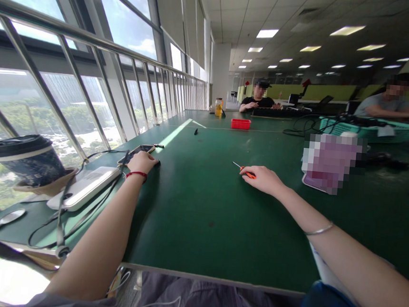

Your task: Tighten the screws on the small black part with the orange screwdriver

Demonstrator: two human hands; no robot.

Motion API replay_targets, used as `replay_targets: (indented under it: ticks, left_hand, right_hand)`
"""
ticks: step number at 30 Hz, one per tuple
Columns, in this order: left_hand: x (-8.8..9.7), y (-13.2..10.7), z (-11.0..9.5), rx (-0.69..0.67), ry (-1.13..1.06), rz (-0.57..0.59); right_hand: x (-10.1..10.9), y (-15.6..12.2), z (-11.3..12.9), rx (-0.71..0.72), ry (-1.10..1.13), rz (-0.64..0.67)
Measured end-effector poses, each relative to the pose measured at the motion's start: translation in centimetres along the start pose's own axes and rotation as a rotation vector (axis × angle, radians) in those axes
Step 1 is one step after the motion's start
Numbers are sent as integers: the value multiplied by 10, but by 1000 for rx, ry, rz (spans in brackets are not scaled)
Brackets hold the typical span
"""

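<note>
My right hand point(264, 179) rests on the green table and is closed around the orange handle of a small screwdriver point(250, 174). Its thin metal shaft points to the left and away from me. On the left, my left hand point(142, 162) is closed low over the tabletop, with a small black piece point(158, 164) showing at its fingertips; most of that piece is hidden. Just behind and beside this hand lies a dark phone-like device point(126, 159), partly covered by it. Farther forward on the table is another small black part point(196, 131).
A red tray point(240, 124) and a jar point(218, 107) stand toward the back. At left are a lidded cup point(28, 162), a white box-like device point(86, 188), and cables. A teal basket point(374, 132) and a blurred pinkish object point(329, 162) are at right. Two people sit beyond.
</note>
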State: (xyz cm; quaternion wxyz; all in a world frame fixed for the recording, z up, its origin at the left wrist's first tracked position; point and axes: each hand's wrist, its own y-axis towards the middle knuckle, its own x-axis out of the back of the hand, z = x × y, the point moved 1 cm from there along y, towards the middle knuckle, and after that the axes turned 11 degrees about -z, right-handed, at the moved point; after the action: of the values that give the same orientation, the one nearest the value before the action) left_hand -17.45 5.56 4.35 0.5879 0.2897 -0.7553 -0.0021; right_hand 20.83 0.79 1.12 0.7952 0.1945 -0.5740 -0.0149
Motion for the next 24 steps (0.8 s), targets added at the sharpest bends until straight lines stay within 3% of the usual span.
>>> replay_targets:
  ticks: [13,24]
  left_hand:
    - [-5,1,2,15,3,-4]
    - [-31,22,17,18,-329,69]
  right_hand:
    - [2,-2,5,-3,4,22]
    - [-1,-1,1,23,15,-13]
